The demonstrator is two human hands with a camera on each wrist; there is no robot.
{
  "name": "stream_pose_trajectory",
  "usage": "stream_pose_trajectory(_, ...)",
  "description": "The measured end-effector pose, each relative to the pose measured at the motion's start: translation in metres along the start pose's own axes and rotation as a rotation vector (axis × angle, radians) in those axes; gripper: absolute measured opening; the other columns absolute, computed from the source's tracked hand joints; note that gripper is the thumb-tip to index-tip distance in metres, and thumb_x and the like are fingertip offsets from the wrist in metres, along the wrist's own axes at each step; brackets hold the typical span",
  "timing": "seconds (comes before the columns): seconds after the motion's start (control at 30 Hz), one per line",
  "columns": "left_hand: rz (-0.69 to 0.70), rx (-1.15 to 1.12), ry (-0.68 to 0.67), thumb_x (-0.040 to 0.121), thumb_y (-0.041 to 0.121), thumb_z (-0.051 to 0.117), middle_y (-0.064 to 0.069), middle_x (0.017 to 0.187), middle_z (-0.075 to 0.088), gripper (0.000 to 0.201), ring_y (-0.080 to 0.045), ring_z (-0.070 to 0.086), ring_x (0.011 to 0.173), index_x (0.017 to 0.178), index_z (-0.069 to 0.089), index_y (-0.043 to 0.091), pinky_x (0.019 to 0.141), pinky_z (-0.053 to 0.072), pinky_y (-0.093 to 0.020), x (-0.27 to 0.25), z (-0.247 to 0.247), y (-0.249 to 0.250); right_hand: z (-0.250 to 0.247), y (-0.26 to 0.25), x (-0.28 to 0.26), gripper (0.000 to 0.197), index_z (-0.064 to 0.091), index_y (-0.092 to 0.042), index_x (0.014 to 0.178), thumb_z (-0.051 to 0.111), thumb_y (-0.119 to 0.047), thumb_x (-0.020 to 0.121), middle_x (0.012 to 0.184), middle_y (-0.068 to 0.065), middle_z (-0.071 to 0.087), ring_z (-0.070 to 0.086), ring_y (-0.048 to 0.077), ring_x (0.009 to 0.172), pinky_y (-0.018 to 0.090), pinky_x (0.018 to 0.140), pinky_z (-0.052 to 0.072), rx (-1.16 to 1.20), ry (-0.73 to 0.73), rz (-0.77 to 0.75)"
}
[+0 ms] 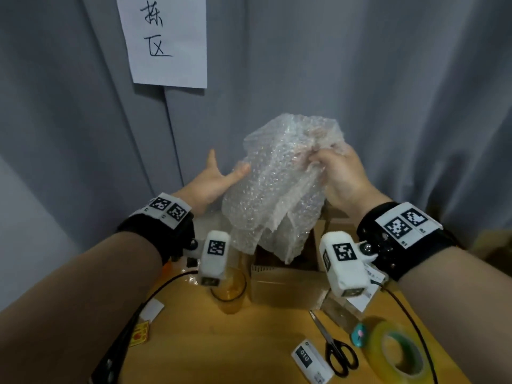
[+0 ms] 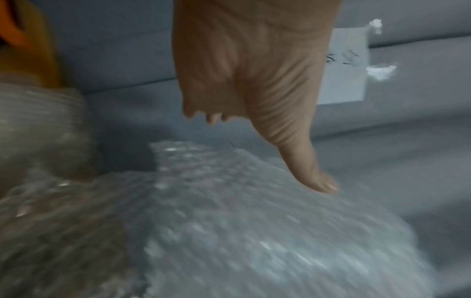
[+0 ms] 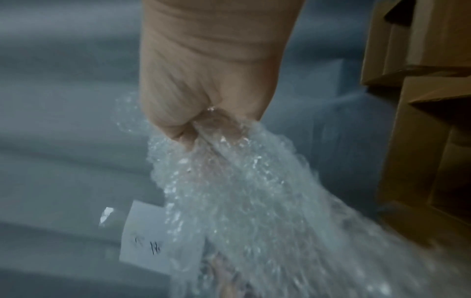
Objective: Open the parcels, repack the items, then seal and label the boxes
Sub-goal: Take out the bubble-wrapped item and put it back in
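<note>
Your right hand (image 1: pixel 342 176) is clamped on the bubble wrap (image 1: pixel 279 187), held up w/ its lower end above the open box (image 1: pixel 285 275). Your left hand (image 1: pixel 213 181), fingers straight and apart, touches the wrap's left side.

Grey curtain (image 1: pixel 360 79), handwritten paper sign (image 1: pixel 166 40).

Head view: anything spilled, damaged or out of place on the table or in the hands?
Nothing stands out. The right hand grips crumpled bubble wrap above the open cardboard box; the left hand touches its side. Scissors, tape roll and amber glass sit undisturbed.
</note>
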State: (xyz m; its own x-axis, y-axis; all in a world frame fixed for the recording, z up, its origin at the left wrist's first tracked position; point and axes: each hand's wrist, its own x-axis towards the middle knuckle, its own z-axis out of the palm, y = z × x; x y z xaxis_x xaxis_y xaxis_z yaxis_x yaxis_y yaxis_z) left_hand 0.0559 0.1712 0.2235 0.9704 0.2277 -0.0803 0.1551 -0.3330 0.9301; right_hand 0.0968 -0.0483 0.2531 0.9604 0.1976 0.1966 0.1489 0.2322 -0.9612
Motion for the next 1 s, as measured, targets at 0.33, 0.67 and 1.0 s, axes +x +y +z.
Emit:
stream_pose_trajectory(0.33,0.136,-0.130,-0.107,0.080,0.031,0.073,0.010,0.100,0.063,0.037,0.005,0.063,0.085,0.110,0.058,0.015,0.072,0.045,-0.002,-0.005,0.052,0.000,-0.054,0.016,-0.005,0.041,0.057,-0.006,0.117,0.047,0.013,0.082,0.099,0.010,0.066,0.067,0.022,0.084,0.034,0.073,0.055,0.030,0.238,0.055)
stream_pose_trajectory(0.67,0.589,0.389,0.042,0.095,0.005,0.049,0.001,0.112,0.055,0.027,-0.011,0.052,0.102,0.122,0.050,0.005,0.082,0.036,-0.014,0.015,0.023,0.030,-0.082,0.027,0.003,0.066,0.046,-0.028,0.134,0.071,-0.051,0.078,0.126,-0.007,0.051,0.052,0.011,0.117,0.026,0.096,0.042,-0.314,0.278,-0.002)
stream_pose_trajectory(1.0,0.482,0.198,-0.083,0.085,0.013,0.069,0.006,0.088,0.056,0.048,-0.001,0.055,0.081,0.127,0.046,0.016,0.077,0.042,-0.010,0.008,0.011,0.043,-0.044,0.030,0.001,0.029,0.061,-0.009,0.115,0.068,-0.018,0.087,0.097,-0.006,0.070,0.069,0.005,0.091,0.017,0.077,0.054,-0.597,-0.215,0.046)
